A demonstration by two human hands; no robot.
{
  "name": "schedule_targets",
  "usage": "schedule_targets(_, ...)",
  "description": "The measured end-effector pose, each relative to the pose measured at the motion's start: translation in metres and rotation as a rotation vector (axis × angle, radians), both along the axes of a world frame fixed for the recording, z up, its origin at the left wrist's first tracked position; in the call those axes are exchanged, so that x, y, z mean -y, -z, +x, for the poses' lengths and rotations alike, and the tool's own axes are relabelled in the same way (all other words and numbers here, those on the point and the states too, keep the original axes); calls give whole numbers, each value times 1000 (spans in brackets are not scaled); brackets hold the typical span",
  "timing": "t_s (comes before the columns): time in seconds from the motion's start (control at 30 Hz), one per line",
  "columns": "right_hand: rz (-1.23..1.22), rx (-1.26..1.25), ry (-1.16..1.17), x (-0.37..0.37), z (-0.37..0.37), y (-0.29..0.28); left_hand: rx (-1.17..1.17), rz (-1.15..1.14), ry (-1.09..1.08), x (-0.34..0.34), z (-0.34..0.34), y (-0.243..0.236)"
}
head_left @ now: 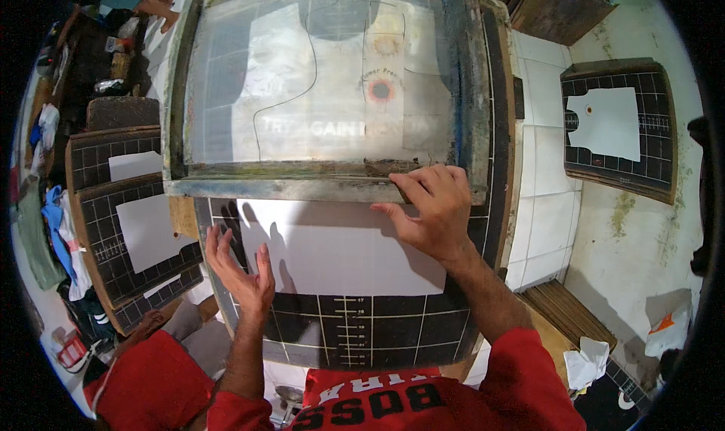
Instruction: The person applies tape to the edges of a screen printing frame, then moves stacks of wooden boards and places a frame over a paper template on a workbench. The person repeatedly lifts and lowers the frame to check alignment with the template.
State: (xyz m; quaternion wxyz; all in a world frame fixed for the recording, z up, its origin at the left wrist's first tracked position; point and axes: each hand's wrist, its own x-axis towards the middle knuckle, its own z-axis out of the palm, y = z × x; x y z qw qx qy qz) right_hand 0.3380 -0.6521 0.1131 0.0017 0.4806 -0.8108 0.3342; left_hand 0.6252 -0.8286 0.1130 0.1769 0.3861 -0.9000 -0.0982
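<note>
A wooden screen-printing frame (302,189) with translucent mesh lies over a white shirt-shaped piece of cloth (340,246) on a black gridded board (381,333). Dark and white lettering and a reddish round patch show on the mesh. At the right end of the frame's near rail, my right hand (434,208) is closed on the wood, its thumb below and fingers on top. My left hand (245,272) hangs over the board's left side, fingers spread, with nothing in it. Its shadow falls on the cloth, whose lower edge sticks out from under the frame.
To the left, more gridded boards (98,242) bear white cloth pieces. A similar board (657,121) with a printed white piece stands at the right by the wall. Stacked boards (570,314) lie lower right. A person in red (162,378) is at lower left; another's bare limb shows upper left.
</note>
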Motion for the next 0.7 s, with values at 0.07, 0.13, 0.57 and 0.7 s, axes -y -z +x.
schedule_targets(0.07,37,40,-52,-1,-7,-4,-32,-43,113,12,-21,6)
schedule_targets(0.13,5,93,-72,-5,-23,-12,-21,-71,213,28,-42,10)
schedule_targets(0.57,-323,515,491,-7,-128,49,55,-235,487,71,-84,24)
schedule_targets(0.7,-373,596,525,-6,-132,46,115,-269,542,73,-84,22)
